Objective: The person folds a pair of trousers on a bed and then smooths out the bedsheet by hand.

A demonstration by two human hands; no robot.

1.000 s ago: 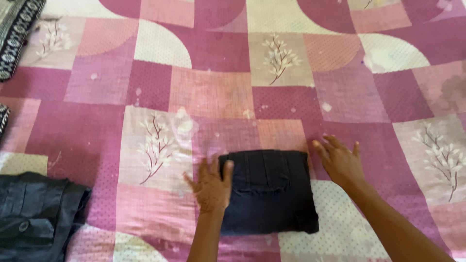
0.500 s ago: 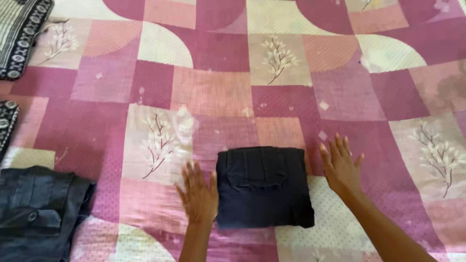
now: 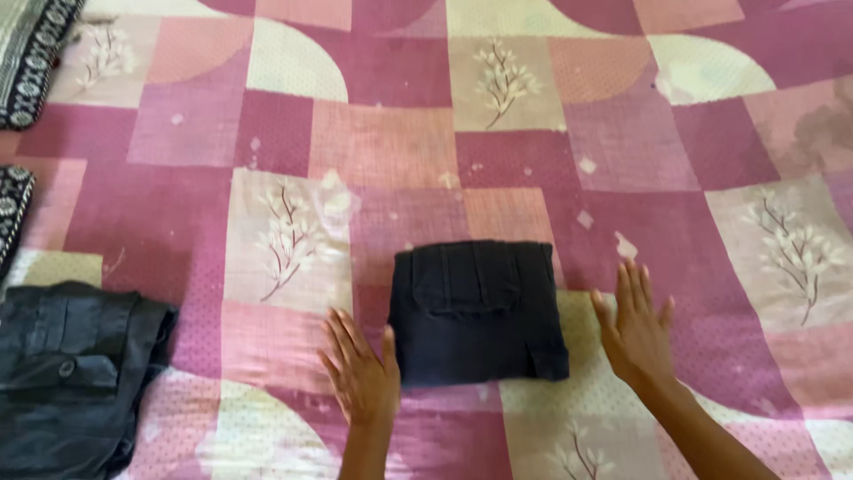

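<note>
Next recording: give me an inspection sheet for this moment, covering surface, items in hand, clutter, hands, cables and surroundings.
Surface: patchwork bedsheet in pink, purple and cream with twig prints, lightly spotted.
Job's things: folded dark garment, a compact square with a pocket flap on top, lying flat.
Clutter: dark garment pile with a button at the left edge; patterned black-and-white cloth at the upper left.
Hands: left hand flat on the sheet at the folded garment's left edge; right hand flat on the sheet to its right, apart from it. Both open, holding nothing.
Cables: nothing seen.
Surroundings: nothing seen beyond the sheet.
</note>
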